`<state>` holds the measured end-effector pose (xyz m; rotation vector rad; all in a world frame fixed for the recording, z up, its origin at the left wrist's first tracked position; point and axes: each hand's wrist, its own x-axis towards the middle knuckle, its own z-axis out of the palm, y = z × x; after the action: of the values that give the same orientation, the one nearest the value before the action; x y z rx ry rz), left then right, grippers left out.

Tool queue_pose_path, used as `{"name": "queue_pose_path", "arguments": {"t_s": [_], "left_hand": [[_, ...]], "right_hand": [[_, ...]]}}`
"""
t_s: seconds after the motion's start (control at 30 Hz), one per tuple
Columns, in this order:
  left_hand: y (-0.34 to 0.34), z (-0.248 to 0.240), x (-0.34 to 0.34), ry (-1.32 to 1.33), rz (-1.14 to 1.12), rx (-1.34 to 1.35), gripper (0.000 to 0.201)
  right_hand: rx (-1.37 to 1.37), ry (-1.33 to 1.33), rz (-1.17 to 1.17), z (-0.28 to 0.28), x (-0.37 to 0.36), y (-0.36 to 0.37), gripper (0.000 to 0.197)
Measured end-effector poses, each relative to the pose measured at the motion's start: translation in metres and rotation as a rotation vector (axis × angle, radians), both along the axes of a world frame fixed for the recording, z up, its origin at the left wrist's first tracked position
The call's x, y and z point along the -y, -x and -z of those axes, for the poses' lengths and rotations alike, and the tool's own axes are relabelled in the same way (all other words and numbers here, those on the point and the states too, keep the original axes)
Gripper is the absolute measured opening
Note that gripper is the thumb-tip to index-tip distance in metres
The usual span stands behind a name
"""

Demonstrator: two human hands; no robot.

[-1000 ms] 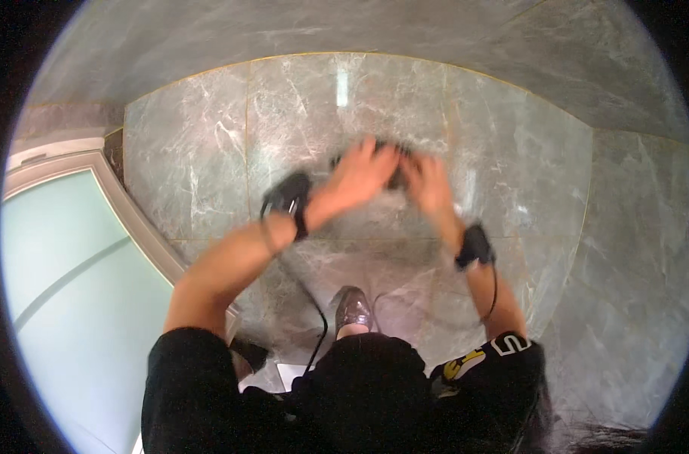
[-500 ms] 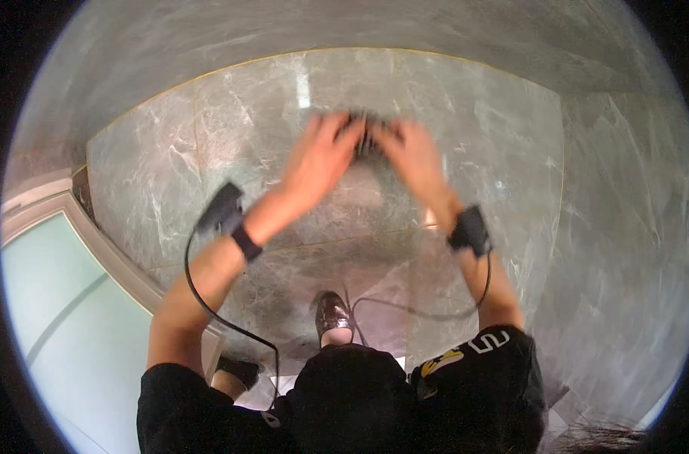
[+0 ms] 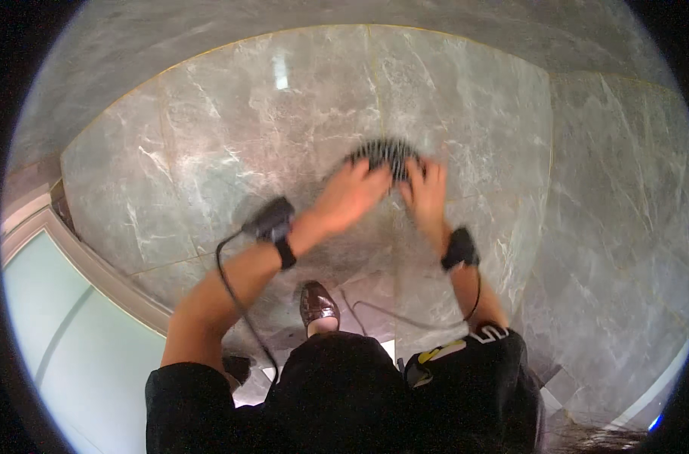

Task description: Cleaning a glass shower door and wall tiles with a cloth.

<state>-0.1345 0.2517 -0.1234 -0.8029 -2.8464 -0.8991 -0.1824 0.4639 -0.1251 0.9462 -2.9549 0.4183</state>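
A dark, rounded thing with light ribs or slats (image 3: 391, 151) is between my hands over the grey marbled floor; it is smeared by motion and I cannot make out its kind. My left hand (image 3: 352, 195) has its fingers bent over the near left edge of it. At the near right edge, the fingers of my right hand (image 3: 426, 189) close on it, the thumb turned inward. Whether the thing touches the floor or hangs just above it, I cannot tell.
Black bands with small boxes (image 3: 270, 219) and cables sit on both my forearms. One brown shoe (image 3: 319, 304) stands on the marbled floor (image 3: 231, 136). A pale-framed frosted panel (image 3: 87, 340) is at the left, and grey walls rise at the back and right.
Both hands have come nearer and slightly to the right with the ribbed thing, and more of it now shows beyond my fingers. The whole view has also shifted a little.
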Motion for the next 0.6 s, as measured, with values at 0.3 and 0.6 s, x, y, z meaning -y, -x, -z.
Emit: {"name": "queue_pose_path", "arguments": {"t_s": [0.3,0.6], "left_hand": [[-0.163,-0.003,-0.052,-0.285,0.437,0.357,0.015],[-0.085,-0.064,-0.09,-0.448,0.169,0.21,0.03]], "right_hand": [[0.56,-0.076,0.162,-0.007,-0.077,-0.237,0.035],[0.291,0.296,0.46,-0.071,-0.083,-0.086,0.051]]}}
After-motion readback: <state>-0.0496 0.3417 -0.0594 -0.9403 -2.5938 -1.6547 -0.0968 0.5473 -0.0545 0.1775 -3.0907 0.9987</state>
